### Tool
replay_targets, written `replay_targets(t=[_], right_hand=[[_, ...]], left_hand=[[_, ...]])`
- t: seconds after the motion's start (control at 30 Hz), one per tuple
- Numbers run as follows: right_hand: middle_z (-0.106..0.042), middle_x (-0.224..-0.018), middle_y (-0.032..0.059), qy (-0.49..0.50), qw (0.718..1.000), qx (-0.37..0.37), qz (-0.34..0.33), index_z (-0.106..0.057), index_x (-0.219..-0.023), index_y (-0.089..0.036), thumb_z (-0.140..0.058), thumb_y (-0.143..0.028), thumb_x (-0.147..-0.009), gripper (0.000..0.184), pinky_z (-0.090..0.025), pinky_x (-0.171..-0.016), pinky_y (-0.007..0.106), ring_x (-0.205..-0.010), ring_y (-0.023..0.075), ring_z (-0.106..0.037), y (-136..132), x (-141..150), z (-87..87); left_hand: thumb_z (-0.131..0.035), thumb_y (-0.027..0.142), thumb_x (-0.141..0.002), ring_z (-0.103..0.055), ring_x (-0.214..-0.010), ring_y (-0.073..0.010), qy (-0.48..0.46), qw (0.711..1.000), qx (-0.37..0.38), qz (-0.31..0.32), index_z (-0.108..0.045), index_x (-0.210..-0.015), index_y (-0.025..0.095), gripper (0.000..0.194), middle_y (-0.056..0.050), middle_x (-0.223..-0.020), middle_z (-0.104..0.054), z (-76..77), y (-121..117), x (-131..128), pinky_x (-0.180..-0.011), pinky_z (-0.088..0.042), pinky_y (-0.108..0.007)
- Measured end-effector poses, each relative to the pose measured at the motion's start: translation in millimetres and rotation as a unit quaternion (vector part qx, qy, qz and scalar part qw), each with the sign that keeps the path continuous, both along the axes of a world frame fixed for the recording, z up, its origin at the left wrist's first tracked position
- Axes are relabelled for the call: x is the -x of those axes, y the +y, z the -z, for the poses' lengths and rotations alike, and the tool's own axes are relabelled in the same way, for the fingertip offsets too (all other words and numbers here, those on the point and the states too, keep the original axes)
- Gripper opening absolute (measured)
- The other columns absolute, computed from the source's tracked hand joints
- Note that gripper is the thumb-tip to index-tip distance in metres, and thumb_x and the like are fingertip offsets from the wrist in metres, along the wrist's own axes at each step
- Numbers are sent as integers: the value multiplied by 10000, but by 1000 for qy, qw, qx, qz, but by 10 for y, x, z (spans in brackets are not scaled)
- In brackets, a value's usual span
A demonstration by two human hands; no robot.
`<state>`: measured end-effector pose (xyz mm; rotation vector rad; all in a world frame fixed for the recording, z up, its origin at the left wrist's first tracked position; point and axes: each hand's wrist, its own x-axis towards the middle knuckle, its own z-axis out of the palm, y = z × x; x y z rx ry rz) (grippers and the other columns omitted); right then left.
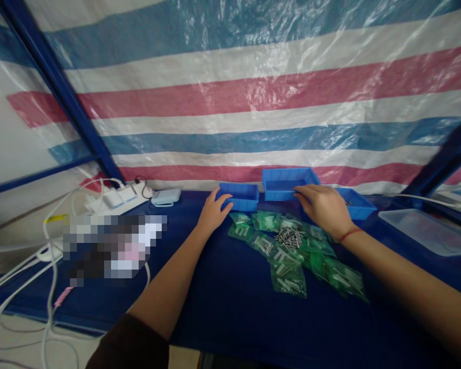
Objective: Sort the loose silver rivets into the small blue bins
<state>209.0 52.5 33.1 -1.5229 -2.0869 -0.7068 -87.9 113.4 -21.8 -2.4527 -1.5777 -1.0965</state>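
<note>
My left hand (214, 211) is at the left end of a small blue bin (247, 205), fingers apart and touching its edge. My right hand (325, 206) is closed at the front right rim of a second blue bin (273, 195), which sits higher than the first. Behind that hand is a third blue bin (359, 209), partly hidden, with a few small metal pieces inside. In front of the bins lie several green plastic bags (288, 284) of small metal parts. A loose pile of metal screws or pins (289, 238) rests among them.
A white power strip (117, 201) with plugs and cables stands at the left beside a light blue case (166, 197). A blurred patch (119, 251) covers items there. At right lies a clear plastic lid or tray (426, 230). Striped sheeting (261, 102) hangs behind the dark blue table (223, 302).
</note>
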Motion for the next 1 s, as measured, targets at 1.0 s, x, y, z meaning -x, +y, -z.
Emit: replay_targets(t=[1.0], right_hand=[[-656,-911,210,206,969,-36,136,-605,-932,-127,-484,-375,-816,299,-432,-700,399,-828,291,-618,18,-1010,71]], left_hand=[[-484,376,-891,-429,-1246,-207,-6,984,-59,171,-510,-1223,228,365,-81,-1267,-514,-247,-563,-500,-1054,-348,-392]])
